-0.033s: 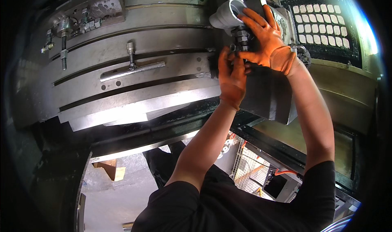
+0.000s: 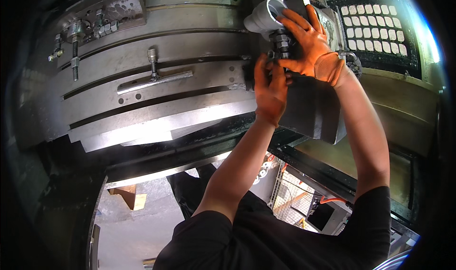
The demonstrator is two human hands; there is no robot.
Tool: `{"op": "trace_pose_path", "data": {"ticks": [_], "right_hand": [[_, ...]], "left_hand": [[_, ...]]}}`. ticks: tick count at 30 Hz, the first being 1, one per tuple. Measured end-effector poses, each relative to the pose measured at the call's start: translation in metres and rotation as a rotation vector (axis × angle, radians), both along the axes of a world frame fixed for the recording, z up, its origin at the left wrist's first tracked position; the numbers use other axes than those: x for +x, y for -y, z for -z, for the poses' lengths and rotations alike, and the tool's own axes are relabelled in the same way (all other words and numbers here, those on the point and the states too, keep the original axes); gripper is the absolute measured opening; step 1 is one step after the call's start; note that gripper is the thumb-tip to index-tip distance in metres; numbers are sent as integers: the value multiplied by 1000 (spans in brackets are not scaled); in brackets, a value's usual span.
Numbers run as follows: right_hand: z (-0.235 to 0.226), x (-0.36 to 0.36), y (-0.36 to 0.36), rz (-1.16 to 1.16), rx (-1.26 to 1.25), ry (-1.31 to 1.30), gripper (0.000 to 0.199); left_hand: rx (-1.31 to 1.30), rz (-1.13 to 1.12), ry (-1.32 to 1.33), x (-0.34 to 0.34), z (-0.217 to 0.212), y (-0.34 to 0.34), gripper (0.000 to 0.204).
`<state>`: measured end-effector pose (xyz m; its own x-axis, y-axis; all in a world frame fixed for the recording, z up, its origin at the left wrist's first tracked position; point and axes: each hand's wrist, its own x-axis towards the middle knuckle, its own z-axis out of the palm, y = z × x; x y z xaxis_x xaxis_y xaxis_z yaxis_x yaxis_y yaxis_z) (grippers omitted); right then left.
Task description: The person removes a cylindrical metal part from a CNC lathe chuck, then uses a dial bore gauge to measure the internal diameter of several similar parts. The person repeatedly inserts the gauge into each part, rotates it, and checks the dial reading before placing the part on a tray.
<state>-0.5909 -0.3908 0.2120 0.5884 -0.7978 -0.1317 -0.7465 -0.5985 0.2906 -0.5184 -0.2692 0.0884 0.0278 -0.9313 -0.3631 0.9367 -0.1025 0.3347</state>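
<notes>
Both my hands wear orange gloves and are close together at a fixture on the right of a slotted metal machine table (image 2: pixel 190 47). My left hand (image 2: pixel 270 90) is closed, its fingertips pinched beside the lower end of a dark bolt with stacked nuts (image 2: pixel 282 43). A small dark round end shows at those fingertips; what it belongs to is hidden. My right hand (image 2: pixel 311 49) has its fingers spread, their tips by the open rim of a grey stepped hollow casting (image 2: pixel 260 19). Its thumb reaches to the bolt's lower end, next to my left fingers.
A T-handle socket wrench (image 2: pixel 154 77) lies on the table, left of my hands. Farther left, clamping studs with nuts (image 2: pixel 75 51) stand by a metal block (image 2: pixel 111 9). A panel with rows of pale openings (image 2: pixel 375 30) is at the right. The machine's front ledge (image 2: pixel 166 168) runs before my body.
</notes>
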Motion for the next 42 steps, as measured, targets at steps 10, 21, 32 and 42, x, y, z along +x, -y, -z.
{"op": "trace_pose_path", "data": {"ticks": [10, 21, 32, 42], "right_hand": [[-1, 2, 0, -6, 10, 0, 99], [1, 2, 0, 26, 26, 30, 102], [-3, 4, -3, 28, 34, 17, 96], [-3, 8, 0, 30, 26, 7, 96]], "left_hand": [[-80, 232, -1061, 6, 42, 27, 49], [-125, 41, 540, -3, 23, 23, 60], [225, 171, -154, 24, -10, 29, 39], [-23, 132, -71, 28, 7, 35, 30]]}}
